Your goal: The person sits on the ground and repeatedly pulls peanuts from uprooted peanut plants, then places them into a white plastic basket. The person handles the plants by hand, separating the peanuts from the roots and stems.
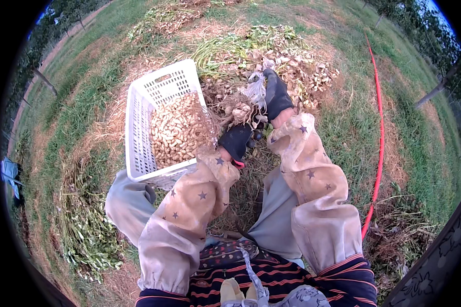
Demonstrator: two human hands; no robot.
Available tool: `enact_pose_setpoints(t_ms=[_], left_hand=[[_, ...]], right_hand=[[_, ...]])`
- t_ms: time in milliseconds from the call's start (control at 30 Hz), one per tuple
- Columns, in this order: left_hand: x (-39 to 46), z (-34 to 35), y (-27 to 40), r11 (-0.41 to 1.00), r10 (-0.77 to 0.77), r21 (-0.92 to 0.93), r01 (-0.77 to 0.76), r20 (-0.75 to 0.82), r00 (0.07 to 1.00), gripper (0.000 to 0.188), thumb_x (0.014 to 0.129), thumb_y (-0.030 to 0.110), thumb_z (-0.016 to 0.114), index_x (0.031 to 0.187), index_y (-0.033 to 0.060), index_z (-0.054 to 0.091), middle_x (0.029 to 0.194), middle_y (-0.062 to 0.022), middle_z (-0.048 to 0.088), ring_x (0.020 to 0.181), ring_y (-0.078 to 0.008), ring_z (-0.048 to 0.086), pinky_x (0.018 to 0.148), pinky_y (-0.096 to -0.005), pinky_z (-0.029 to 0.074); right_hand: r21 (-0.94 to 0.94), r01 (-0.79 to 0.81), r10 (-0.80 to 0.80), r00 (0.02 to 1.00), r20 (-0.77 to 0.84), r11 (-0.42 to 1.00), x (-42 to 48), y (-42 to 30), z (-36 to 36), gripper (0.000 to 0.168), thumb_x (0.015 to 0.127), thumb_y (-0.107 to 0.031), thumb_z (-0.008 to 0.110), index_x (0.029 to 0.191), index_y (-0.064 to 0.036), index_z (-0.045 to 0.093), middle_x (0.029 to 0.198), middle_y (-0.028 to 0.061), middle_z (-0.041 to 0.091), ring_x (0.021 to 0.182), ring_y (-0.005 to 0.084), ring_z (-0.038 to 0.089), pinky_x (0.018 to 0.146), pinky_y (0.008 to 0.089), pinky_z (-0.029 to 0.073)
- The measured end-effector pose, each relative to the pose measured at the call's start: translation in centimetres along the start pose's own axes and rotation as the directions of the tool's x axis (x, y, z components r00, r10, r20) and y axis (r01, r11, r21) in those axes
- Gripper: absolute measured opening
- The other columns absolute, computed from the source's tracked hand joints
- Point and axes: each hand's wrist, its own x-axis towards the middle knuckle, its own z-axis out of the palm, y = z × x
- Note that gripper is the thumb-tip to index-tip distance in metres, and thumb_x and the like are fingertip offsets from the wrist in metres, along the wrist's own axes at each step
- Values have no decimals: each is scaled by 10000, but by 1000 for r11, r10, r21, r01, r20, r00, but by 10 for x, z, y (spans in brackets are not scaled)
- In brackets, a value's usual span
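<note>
My left hand (pixel 236 141), in a dark glove with a pink-red cuff edge, grips a clump of peanut plants (pixel 241 111) with dry roots and pods. Its fingers are partly hidden under the clump. Just beyond it, my right hand (pixel 277 94), also dark-gloved, pinches a crumpled piece of pale, thin plastic film (pixel 256 91) above the pile. To the left of my hands, a white slatted plastic crate (pixel 133 126) tilts against my left leg. Loose peanuts in their shells (pixel 174 132) fill its lower part, and some roots hang over its right side.
A heap of pulled peanut plants (pixel 292 57) lies ahead, with another pile (pixel 165 19) farther off. Leafy stems (pixel 88 230) lie at the left. A red hose (pixel 380 134) runs along the grass on the right. Tree trunks (pixel 438 92) stand at the edges.
</note>
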Motion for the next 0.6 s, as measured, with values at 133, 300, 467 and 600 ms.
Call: enact_pose_setpoints(t_ms=[133,300,467,600], left_hand=[[-13,10,9,999,-43,-33,43,-9,999,505,843,245,684,1248,45,457,976,-93,557,814,-158,550,662,-298,452],[-22,12,15,990,-108,75,119,-137,985,462,860,238,665,1228,42,466,909,-76,574,732,-139,567,598,-283,458],[-63,3,35,835,-117,475,280,-344,932,419,876,231,646,1208,39,474,843,-59,592,649,-121,584,534,-267,464],[-87,-51,48,687,320,724,59,-374,870,261,913,180,585,1127,59,497,761,-137,609,526,-205,604,517,-329,474]], right_hand=[[100,-69,67,997,22,993,-1,-1,-2,307,933,-182,473,1162,19,516,1009,134,646,895,245,638,799,335,511],[280,-181,175,983,48,943,0,-6,16,330,942,-231,448,1158,4,532,1010,127,651,898,243,640,800,338,509],[571,-285,327,944,31,770,30,26,2,360,950,-279,422,1154,-11,547,1012,120,657,901,240,641,802,341,507],[819,-284,382,920,87,498,47,44,-30,387,957,-318,402,1151,-23,559,1013,114,661,904,238,643,803,344,506]])
